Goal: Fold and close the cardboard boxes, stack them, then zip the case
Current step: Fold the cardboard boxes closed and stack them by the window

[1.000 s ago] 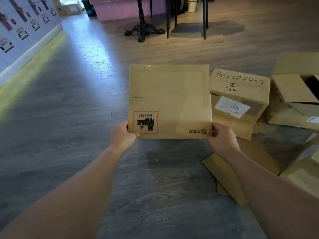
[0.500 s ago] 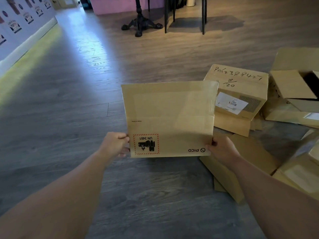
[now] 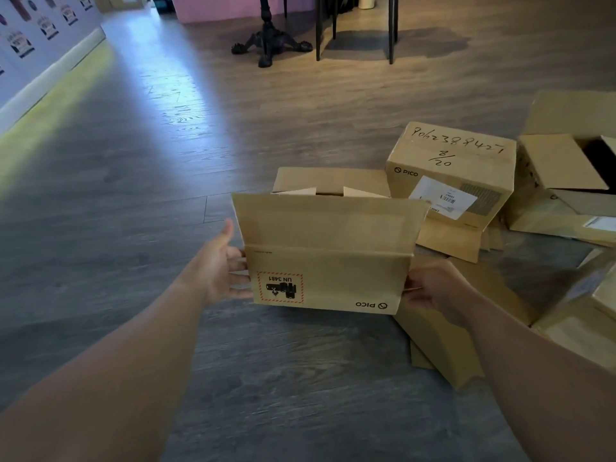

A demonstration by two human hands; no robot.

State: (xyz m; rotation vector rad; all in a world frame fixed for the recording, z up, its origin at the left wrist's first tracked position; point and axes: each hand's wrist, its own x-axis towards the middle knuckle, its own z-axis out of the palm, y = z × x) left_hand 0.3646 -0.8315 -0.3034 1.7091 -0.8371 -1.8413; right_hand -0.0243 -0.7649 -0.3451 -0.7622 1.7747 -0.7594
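Two hands on the box [image 3: 328, 258], near floor, centre: left hand [image 3: 218, 268] spread flat on its left side, right hand [image 3: 433, 288] pinching the right edge. Looks light, empty, walls flex; grip at the corners.

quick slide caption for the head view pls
Both hands, left and right, open up a box over the floor, beside a closed box.

Dim interior; bluish glare is cast across the floor [image 3: 173, 105] far left; edges are bent, forearms slightly blurred.
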